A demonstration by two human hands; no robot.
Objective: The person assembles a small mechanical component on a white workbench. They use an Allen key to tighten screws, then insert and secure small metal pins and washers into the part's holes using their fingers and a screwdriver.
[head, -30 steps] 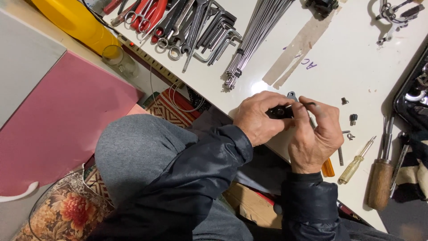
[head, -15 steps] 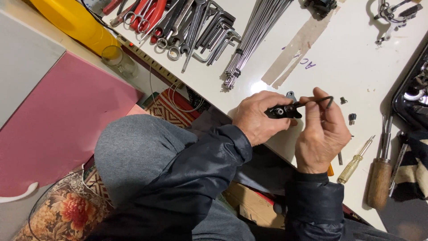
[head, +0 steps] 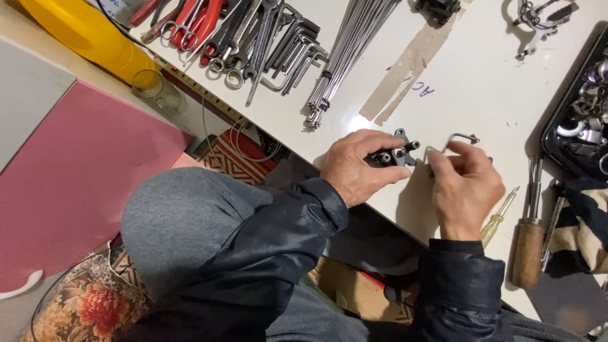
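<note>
My left hand (head: 358, 166) grips a small dark metal part with bolts (head: 394, 154) at the near edge of the white workbench (head: 468, 69). My right hand (head: 464, 183) is just to its right and pinches a thin bent metal piece, hook-shaped (head: 457, 140), held a short way off the part. Both arms wear dark jacket sleeves. My grey-clad knee fills the lower left.
Wrenches, hex keys and red-handled pliers (head: 253, 31) lie at the bench's far left, next to a bundle of steel spokes (head: 348, 57). A wooden-handled tool (head: 529, 244) and a yellow screwdriver (head: 497, 221) lie right of my hand. A black parts tray (head: 586, 114) sits far right.
My right hand has pulled away to the right from the metal part, taking the thin bent piece with it. The left hand has kept the part in place.
</note>
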